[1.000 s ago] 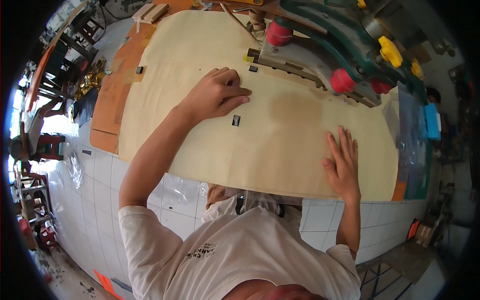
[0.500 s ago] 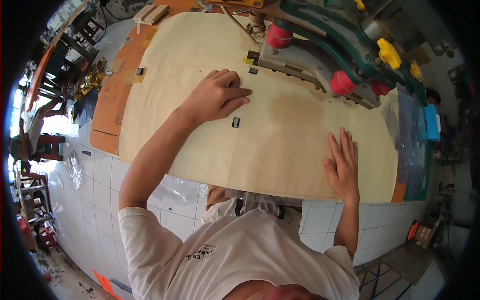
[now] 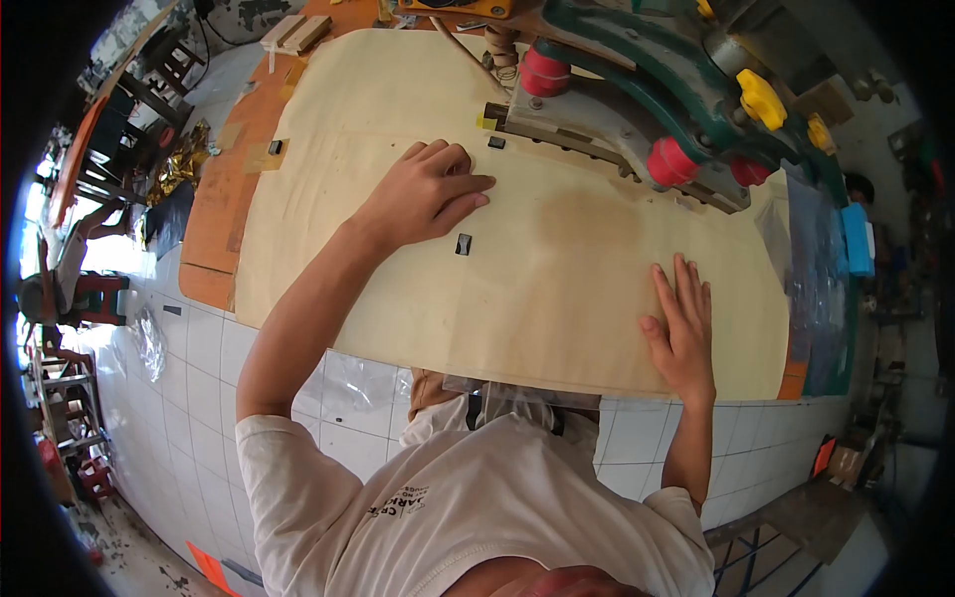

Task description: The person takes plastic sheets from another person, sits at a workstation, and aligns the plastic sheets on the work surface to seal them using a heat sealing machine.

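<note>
My left hand is over the pale yellow sheet, its fingers curled in and thumb and index fingertip close together. Whatever it may hold is hidden. Just below it on the sheet lies a small black piece with a lighter patch. Another small dark block lies above and to the right of the hand, near the end of the machine's metal bar. Flat on the right part of the sheet rests my right hand, its fingers stretched out and holding nothing.
A green machine with red knobs and a yellow knob stands at the back right. Wooden blocks sit at the far left corner. A third small dark block lies by the orange table edge.
Both hands keep nearly the same pose and place on the sheet. The view has shifted slightly, so the machine and the small black pieces appear a little further left.
</note>
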{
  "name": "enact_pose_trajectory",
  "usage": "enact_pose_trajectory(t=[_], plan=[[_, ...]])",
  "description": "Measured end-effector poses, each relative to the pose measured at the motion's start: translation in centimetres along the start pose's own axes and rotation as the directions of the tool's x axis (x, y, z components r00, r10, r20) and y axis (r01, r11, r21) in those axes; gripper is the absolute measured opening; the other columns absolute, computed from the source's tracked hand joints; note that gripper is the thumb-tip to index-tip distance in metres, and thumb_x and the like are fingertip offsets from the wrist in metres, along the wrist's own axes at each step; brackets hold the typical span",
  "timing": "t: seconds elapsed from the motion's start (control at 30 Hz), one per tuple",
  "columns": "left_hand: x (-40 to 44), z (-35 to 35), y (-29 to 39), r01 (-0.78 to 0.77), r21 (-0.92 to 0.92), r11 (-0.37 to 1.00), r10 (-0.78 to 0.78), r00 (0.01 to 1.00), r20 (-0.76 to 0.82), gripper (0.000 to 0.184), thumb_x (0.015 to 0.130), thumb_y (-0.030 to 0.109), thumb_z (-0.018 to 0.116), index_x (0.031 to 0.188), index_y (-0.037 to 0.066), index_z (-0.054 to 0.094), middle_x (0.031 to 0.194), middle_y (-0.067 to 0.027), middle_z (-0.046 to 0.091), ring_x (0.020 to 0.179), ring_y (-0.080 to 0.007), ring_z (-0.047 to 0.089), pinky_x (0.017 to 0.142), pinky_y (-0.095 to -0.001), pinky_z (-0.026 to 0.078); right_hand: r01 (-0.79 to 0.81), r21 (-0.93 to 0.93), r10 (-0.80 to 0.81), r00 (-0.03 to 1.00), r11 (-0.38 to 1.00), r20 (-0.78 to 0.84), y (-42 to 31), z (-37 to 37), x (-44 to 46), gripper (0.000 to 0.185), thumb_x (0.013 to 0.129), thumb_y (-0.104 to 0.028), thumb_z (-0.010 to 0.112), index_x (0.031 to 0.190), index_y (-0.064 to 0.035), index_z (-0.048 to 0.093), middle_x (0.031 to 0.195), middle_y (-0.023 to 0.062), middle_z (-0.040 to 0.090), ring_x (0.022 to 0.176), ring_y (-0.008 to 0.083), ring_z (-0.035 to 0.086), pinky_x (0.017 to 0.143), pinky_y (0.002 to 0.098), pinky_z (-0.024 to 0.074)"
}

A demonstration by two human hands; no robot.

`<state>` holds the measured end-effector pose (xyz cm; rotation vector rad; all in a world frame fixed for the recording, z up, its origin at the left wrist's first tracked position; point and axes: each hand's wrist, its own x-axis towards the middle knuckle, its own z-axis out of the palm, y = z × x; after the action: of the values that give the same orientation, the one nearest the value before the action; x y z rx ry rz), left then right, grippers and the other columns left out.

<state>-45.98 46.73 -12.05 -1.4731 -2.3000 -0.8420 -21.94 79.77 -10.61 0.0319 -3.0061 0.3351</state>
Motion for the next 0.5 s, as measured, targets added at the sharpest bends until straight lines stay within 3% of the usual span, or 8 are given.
enact_pose_trajectory(t=[0.5], plan=[[0.03,-0.01,0.19,-0.003,0.018,1.000,0.003,1.000,-0.016,0.017,0.086,0.018,0.071,0.099,0.009,0.076,0.086,-0.0054,0.057,0.083,-0.0233,0.058,0.079,-0.0362,0.047,0.002,0.022,-0.001,1.000,1.000,-0.019,0.40,0.19,-0.21,0.061,0.099,-0.048,0.049,0.149,-0.0151,0.043,0.159,0.0190,0.028,0.146,0.0428,0.026,0.117,0.0606,0.0159]])
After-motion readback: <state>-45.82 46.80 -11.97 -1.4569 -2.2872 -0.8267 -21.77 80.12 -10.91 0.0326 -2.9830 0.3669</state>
